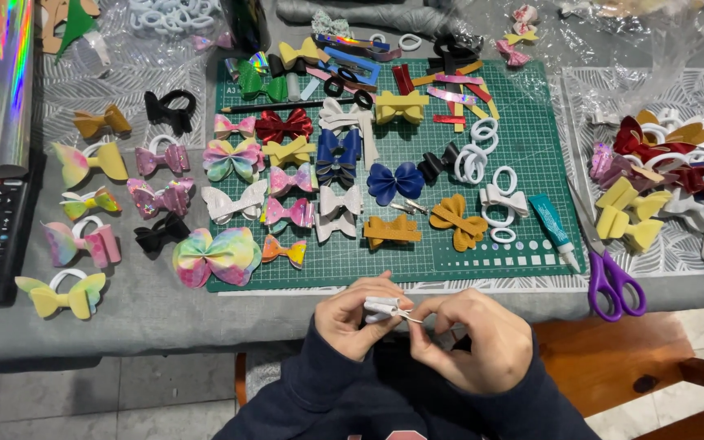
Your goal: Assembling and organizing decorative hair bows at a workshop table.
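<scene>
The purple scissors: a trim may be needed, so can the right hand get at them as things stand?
Probably yes: the purple scissors lie uncovered at the table edge beside the right hand, though it now pinches a small white piece.

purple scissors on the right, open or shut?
Shut. The purple-handled scissors lie flat beside the green cutting mat, blades together in one line, the two handle loops touching.

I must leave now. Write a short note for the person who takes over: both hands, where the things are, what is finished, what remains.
Left hand and right hand: together pinching a small white bow with a metal clip, at the table edge.
Glue tube lies on the green mat; purple scissors just right of it.
Done: many finished bows on the mat and the grey cloth.
Left: the white bow is not yet laid down.
</scene>
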